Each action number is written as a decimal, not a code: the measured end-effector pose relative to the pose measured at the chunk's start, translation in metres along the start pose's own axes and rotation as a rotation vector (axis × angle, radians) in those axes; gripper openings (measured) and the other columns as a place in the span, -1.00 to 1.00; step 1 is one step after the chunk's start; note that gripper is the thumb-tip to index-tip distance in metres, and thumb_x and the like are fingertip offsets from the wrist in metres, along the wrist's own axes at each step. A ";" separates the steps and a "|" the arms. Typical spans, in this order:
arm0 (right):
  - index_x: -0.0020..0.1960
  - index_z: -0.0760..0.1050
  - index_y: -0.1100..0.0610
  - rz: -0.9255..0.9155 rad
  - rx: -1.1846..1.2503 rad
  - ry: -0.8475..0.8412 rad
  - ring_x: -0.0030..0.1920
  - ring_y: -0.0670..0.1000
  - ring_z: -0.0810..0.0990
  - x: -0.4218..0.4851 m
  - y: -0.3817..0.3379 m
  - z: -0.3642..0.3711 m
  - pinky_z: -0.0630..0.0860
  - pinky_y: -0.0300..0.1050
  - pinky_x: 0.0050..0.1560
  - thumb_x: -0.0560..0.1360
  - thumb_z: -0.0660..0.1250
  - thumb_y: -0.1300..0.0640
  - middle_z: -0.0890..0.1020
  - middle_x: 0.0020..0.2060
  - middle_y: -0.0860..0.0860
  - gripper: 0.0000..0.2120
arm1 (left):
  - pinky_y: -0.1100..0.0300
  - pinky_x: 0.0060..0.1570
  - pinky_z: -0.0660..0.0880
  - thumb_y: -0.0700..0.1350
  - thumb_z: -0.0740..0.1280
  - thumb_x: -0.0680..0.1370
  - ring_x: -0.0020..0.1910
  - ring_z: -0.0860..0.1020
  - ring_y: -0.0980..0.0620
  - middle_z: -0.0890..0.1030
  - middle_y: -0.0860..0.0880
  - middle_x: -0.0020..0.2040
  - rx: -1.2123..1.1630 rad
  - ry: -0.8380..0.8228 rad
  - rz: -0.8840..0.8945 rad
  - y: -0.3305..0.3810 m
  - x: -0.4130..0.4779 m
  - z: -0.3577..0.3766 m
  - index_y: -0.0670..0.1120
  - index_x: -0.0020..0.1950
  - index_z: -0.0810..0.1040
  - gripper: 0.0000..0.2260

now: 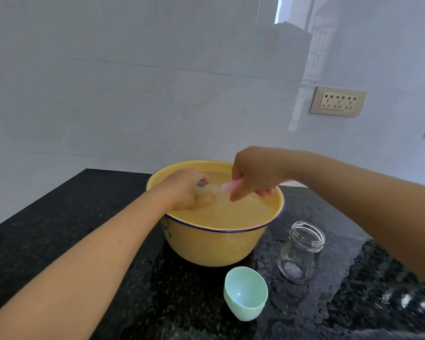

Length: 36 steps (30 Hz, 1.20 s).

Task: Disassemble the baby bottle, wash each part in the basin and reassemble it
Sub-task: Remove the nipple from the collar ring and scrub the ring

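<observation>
In the water-filled yellow enamel basin (216, 241), the left hand (184, 190) grips a small clear bottle part (203, 190) while the right hand (253, 173) clasps a pink brush (231, 186), likely mid-wash; the clear glass bottle body (302, 251) stands beside, awaiting reassembly.

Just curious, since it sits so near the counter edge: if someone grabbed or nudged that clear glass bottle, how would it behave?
The glass bottle looks rigid and breakable. The black counter around it glistens wet, so the bottle is probably slippery and may slide when nudged. It stands upright on a wide base, so tipping seems unlikely.
</observation>
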State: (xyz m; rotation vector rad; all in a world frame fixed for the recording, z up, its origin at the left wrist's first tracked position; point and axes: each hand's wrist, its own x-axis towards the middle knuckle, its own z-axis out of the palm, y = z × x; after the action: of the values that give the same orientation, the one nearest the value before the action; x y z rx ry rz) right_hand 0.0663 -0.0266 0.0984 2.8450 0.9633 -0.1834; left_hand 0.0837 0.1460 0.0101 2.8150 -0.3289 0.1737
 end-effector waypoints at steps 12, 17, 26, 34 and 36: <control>-0.05 0.59 0.07 0.135 0.109 0.220 -0.53 -0.08 0.56 0.005 0.032 0.014 0.58 -0.16 -0.18 0.54 0.20 -0.09 0.69 -0.36 -0.03 -0.71 | 0.11 -0.05 0.52 -0.12 0.49 0.33 -0.03 0.52 0.00 0.55 0.04 0.01 -0.109 0.027 0.022 -0.001 -0.003 -0.004 -0.02 0.14 0.49 -0.58; 0.19 0.52 -0.08 0.150 0.048 0.209 -0.65 -0.15 0.48 0.002 0.037 0.034 0.57 -0.17 -0.12 0.61 0.06 -0.02 0.65 -0.35 -0.03 -0.71 | 0.19 0.07 0.47 -0.07 0.50 0.34 0.13 0.48 0.06 0.51 0.09 0.18 -0.131 0.046 0.005 -0.002 -0.003 -0.003 0.02 0.28 0.44 -0.47; 0.24 0.50 0.16 0.144 0.019 0.035 -0.74 -0.16 0.37 -0.007 0.018 0.044 0.40 -0.35 -0.56 0.61 0.05 0.05 0.58 -0.44 0.01 -0.64 | 0.18 0.17 0.43 -0.18 0.47 0.34 0.24 0.45 0.03 0.49 0.03 0.28 -0.043 0.101 0.011 -0.002 -0.002 0.000 0.00 0.32 0.43 -0.43; 0.17 0.52 0.20 0.065 0.286 0.082 -0.72 -0.12 0.28 -0.010 0.010 0.026 0.36 -0.35 -0.56 0.56 0.19 -0.08 0.42 -0.47 -0.02 -0.61 | 0.11 0.15 0.46 -0.22 0.49 0.31 0.23 0.45 0.00 0.49 0.03 0.28 -0.024 0.138 -0.008 -0.001 -0.002 -0.001 0.02 0.32 0.42 -0.40; 0.13 0.55 0.19 0.084 0.371 0.112 -0.70 -0.10 0.27 -0.008 0.014 0.026 0.31 -0.33 -0.56 0.56 0.19 -0.07 0.40 -0.49 -0.03 -0.64 | 0.13 0.11 0.46 -0.16 0.50 0.33 0.19 0.46 0.01 0.50 0.04 0.26 -0.041 0.154 0.000 -0.001 -0.002 -0.001 0.04 0.31 0.43 -0.42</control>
State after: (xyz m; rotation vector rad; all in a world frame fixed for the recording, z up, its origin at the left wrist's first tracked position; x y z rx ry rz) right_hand 0.0663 -0.0464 0.0751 3.2588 0.9104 -0.2162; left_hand 0.0815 0.1476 0.0100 2.7406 -0.2932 0.3773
